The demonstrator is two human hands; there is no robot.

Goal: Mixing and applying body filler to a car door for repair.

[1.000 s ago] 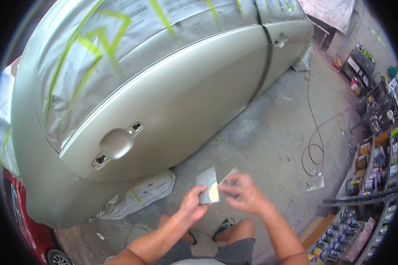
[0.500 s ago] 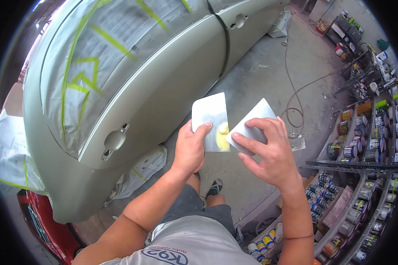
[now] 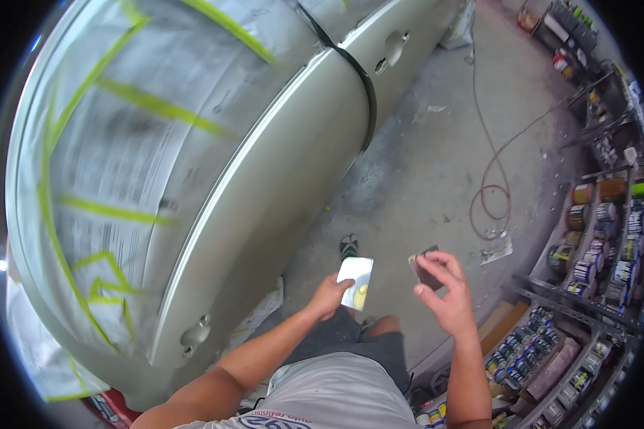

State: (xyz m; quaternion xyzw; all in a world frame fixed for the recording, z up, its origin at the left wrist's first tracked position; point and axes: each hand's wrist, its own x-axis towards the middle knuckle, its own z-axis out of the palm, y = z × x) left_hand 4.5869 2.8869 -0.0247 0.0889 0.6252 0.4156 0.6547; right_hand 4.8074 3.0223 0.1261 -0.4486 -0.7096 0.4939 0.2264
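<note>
- Shifted dark card (image 3: 424, 274) farther right of pale plate (image 3: 357, 272), gripping it with right hand (image 3: 449, 292).
- Pinching plate's left edge with left hand (image 3: 327, 297) — likely keeping yellow paste (image 3: 362, 292) uncovered.

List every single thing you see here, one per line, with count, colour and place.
flat plate: one, pale, in left hand
paste dab: one patch, yellow, on that plate
thin flat piece: one, dark, in right hand
car body: one, pale metallic, left and centre
handle recesses: two, body-coloured, on the doors
masking sheet: several areas, greyish, over the car
tape: many strips, yellow-green, on the sheet
red bodywork: one part, lower left
hose: one, reddish-brown, on floor
floor: one, grey, centre
cans: many, mixed colours, right-hand shelves
shirt: one, light grey, lower centre
hands: two, bare, centre
</note>
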